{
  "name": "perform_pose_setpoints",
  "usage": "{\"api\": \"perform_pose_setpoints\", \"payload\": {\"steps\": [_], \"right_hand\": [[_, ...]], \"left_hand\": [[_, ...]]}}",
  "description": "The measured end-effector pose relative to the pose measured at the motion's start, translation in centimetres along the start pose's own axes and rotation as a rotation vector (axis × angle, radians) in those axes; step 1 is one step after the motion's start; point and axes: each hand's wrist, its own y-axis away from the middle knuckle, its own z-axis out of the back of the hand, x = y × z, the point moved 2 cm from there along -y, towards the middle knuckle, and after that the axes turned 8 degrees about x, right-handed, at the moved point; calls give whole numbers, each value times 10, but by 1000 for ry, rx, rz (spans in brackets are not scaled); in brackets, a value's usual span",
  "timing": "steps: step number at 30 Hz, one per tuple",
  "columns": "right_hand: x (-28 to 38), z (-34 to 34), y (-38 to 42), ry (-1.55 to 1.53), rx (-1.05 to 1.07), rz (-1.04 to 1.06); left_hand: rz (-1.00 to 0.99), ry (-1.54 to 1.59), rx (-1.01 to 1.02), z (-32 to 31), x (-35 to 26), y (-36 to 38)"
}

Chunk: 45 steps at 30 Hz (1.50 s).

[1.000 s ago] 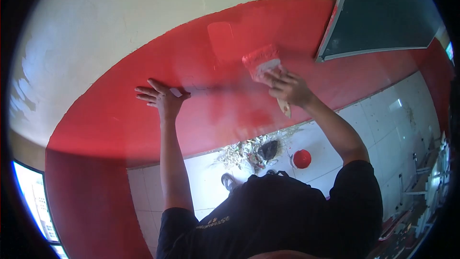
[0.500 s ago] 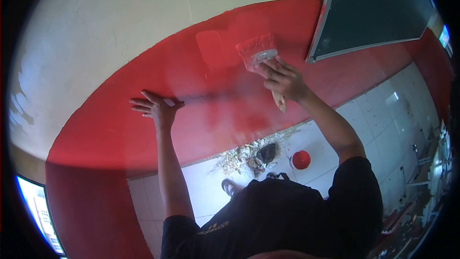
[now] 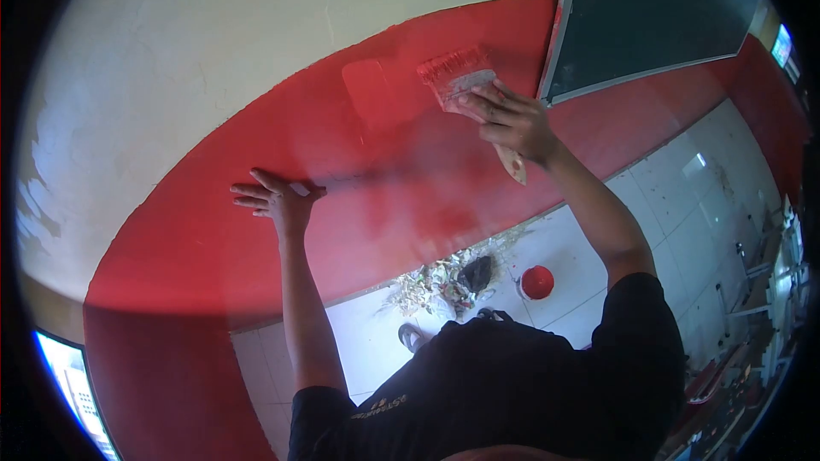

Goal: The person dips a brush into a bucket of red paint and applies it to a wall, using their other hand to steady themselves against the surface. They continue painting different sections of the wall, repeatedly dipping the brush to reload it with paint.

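My right hand (image 3: 515,122) is wrapped round the wooden handle of a wide paintbrush (image 3: 468,77). Red paint coats its bristles, which are at the red wall (image 3: 401,171) just left of the dark board; whether they touch cannot be made out for certain. My left hand (image 3: 280,196) is spread on the lower left of the red band, fingers apart, holding nothing. Between the hands, a brighter, wet-looking red patch (image 3: 367,92) shows on the wall.
A dark board (image 3: 658,17) with a metal frame hangs at upper right. Cream wall (image 3: 213,43) lies above the red. On the tiled floor (image 3: 572,239) are a red paint pot (image 3: 536,283) and a heap of debris (image 3: 436,286). Furniture (image 3: 760,316) stands at far right.
The paintbrush and my right hand have shifted slightly up and right relative to my left hand. My left hand stays in its place on the wall. The view has turned a little.
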Motion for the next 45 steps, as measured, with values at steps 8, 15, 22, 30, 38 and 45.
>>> {"api": "perform_pose_setpoints", "payload": {"steps": [8, 15, 22, 30, 38, 45], "right_hand": [[-29, 22, -15, 48, -43, -31], [-3, 31, -29, 12, -44, 47], [11, -1, -42, 123, -14, 42], [34, 14, -79, 49, -70, 35], [69, -11, -72, 57, -6, 55], [76, -16, -98, 41, -52, 46]], "left_hand": [[-4, -18, 6, 0, 0, 0], [35, -22, -14, -3, 1, -2], [12, -29, -10, -4, 4, -3], [-16, -11, -8, 1, 1, 0], [-32, -29, 0, -4, 9, -4], [-52, -70, 0, -1, 9, -4]]}}
